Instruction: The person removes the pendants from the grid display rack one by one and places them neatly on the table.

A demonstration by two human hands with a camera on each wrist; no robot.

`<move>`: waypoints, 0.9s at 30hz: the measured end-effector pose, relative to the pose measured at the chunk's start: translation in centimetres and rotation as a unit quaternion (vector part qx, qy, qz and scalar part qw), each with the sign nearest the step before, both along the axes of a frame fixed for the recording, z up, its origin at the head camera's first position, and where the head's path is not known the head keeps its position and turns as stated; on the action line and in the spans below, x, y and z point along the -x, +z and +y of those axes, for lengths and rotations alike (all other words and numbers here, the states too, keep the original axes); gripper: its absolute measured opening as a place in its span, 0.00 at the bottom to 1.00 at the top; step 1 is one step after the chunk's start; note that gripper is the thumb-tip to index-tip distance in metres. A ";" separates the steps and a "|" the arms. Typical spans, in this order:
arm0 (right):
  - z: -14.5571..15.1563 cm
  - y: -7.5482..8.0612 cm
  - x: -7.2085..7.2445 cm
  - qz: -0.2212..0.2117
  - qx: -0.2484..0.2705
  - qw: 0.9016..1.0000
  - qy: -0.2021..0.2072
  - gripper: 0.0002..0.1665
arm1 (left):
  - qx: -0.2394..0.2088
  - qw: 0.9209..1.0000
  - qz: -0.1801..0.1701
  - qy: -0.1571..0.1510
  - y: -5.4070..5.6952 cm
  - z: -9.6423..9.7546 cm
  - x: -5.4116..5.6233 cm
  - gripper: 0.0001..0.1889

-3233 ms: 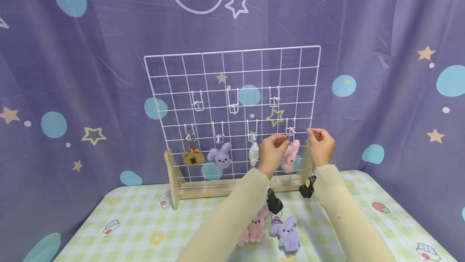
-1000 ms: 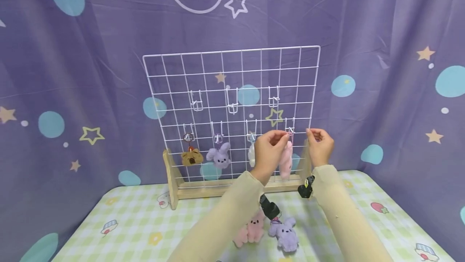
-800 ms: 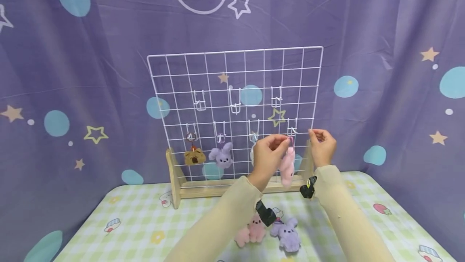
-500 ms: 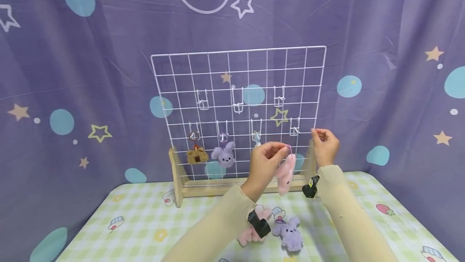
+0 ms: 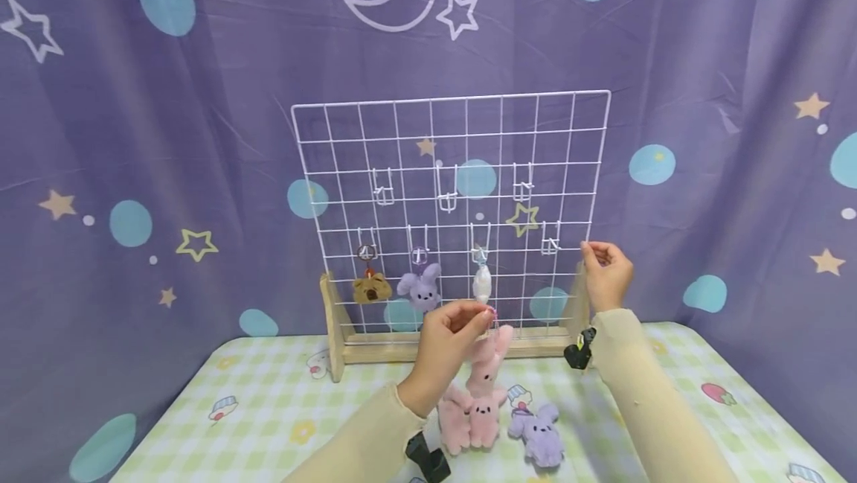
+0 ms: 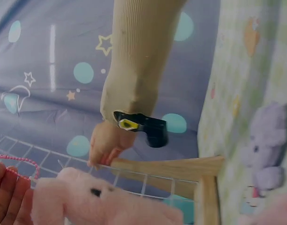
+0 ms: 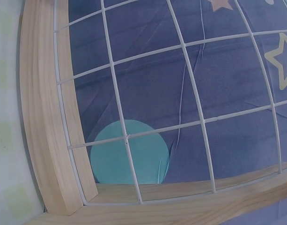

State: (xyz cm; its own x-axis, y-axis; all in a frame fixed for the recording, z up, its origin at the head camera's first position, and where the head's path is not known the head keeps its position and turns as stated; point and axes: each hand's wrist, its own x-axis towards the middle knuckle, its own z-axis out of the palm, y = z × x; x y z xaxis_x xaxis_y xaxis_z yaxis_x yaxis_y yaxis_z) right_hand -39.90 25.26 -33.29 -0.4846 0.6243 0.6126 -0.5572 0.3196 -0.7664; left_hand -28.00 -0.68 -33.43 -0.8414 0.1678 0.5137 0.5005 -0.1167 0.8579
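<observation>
Pink bunny plush keychain hangs near the centre of the head view, low in front of the rack, from its pink bead loop. The left hand pinches that loop between thumb and fingertips, which partly cover it. In the left wrist view the plush is blurred and cut off by the bottom edge.

Below it, two pink plush toys lie on the counter, lower centre; the left one's face cannot be made out, and whether the hanging plush touches them is unclear. A purple bunny plush lies to their right.

The right hand, right of centre, pinches the side of the white wire grid rack; the right wrist view shows wires and wood, with the fingers outside it. On the rack hang a brown bear plush, a lilac bunny plush and a white plush, its features hard to make out. Both sleeves run off the bottom edge.
</observation>
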 end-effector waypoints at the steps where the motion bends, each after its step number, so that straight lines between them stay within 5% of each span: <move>1: 0.1 -0.1 0.0 -0.001 0.000 1.000 -0.002 0.11 | 0.004 1.000 -0.008 0.002 -0.3 -0.4 -0.1 0.08; 17: -0.1 0.0 -0.3 -0.003 -0.005 1.000 -0.003 0.11 | -0.007 0.997 -0.052 0.063 -4.4 -7.1 -1.4 0.11; 27: 0.0 0.2 -0.5 -0.013 -0.001 1.000 0.006 0.13 | -0.020 0.993 -0.086 0.084 -6.1 -9.3 -2.0 0.11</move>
State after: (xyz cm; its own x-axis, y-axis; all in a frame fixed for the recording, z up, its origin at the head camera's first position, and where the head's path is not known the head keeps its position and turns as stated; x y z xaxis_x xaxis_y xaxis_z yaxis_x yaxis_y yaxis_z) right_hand -39.42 25.28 -33.11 -0.5074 0.6178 0.6008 -0.5414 0.3138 -0.7800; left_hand -26.00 -10.01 -39.50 -0.9314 0.0003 0.3641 0.3629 -0.0807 0.9283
